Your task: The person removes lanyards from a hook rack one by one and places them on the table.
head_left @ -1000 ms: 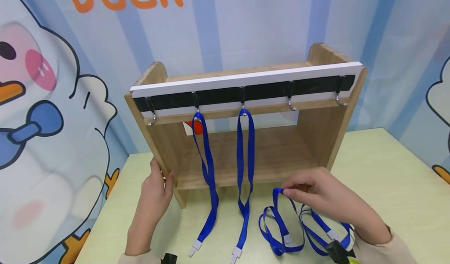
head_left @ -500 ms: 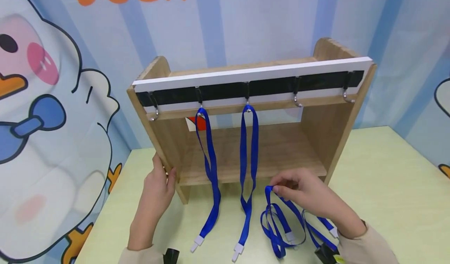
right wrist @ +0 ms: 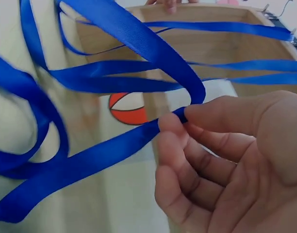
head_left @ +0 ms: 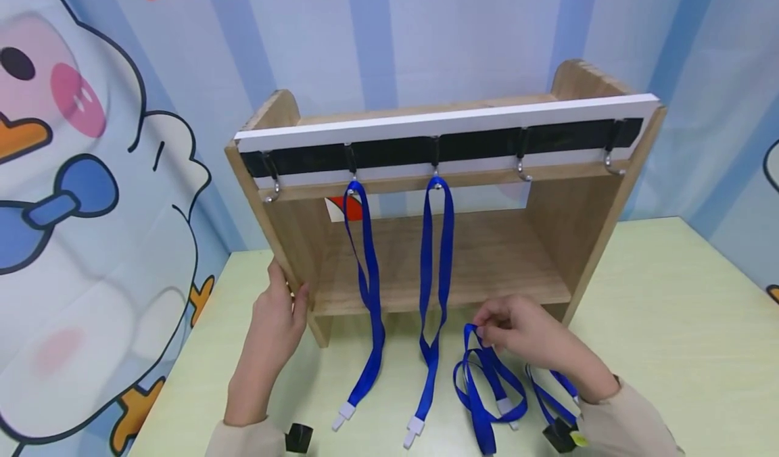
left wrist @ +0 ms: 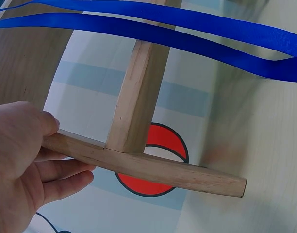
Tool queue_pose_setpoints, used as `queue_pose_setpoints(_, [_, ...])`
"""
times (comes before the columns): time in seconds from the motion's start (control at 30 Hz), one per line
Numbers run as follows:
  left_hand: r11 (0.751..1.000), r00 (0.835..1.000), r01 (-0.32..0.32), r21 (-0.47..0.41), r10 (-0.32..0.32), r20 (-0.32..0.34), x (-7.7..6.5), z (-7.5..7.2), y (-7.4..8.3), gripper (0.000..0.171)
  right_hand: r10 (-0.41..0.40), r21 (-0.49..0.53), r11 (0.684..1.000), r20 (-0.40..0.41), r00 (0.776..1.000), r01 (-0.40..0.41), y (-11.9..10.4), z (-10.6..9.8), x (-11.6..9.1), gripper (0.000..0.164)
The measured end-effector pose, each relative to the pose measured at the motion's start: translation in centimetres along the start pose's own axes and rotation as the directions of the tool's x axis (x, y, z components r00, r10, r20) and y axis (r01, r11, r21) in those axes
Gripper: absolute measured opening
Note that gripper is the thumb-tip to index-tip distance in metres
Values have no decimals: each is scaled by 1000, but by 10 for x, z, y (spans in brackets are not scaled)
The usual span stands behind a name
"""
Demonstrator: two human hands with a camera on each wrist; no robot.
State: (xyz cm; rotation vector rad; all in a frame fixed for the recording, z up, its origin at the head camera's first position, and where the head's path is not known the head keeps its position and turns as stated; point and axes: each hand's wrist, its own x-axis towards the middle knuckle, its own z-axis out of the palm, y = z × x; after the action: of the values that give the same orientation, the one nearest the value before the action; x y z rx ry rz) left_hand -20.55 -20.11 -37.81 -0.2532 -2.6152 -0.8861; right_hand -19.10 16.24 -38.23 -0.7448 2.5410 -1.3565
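Observation:
My left hand (head_left: 274, 328) grips the left side panel of a wooden rack (head_left: 487, 254), thumb on one face and fingers on the other. In front of the rack's right half, my right hand (head_left: 526, 328) pinches a blue lanyard (right wrist: 100, 150) between thumb and fingertips. Its upper loop is raised while the rest lies in loose coils on the table. Two blue lanyards, a left one (head_left: 374, 295) and a middle one (head_left: 448, 241), hang from hooks with their white clips lowest. Another blue lanyard (head_left: 550, 403) lies partly hidden beneath my right forearm.
A black strip (head_left: 395, 154) on the rack's white front board bears several metal hooks. Bare hooks are the leftmost hook (head_left: 274, 190) and two on the right, including the end hook (head_left: 613, 165). A pale table (head_left: 669, 322) and a printed duck backdrop (head_left: 475, 31) surround the rack.
My right hand has shifted left relative to the rack, bringing the pinched lanyard's loop along. The left hand keeps its grip on the panel. The head view has tilted and shifted slightly.

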Motion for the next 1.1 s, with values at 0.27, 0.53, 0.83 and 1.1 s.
queue_pose_setpoints(0.27, [1000, 1000, -7, 5, 7, -6, -1, 1, -1, 63, 31, -162, 986, -56, 998, -40, 18, 7, 6, 10])
queue_pose_setpoints(0.53, [1000, 1000, -25, 3, 25, -15, 0, 0, -2, 62, 1, -232, 973, -71, 997, -18, 28, 14, 9, 12])
queue_pose_setpoints(0.83, [1000, 1000, -13, 1, 13, -4, 1, 0, -1, 63, 70, -300, 949, -85, 994, -93, 30, 21, 10, 11])
queue_pose_setpoints(1.1, [1000, 1000, -18, 10, 18, -9, 1, 0, -2, 62, 114, -339, 932, -60, 992, -128, 34, 27, 9, 10])
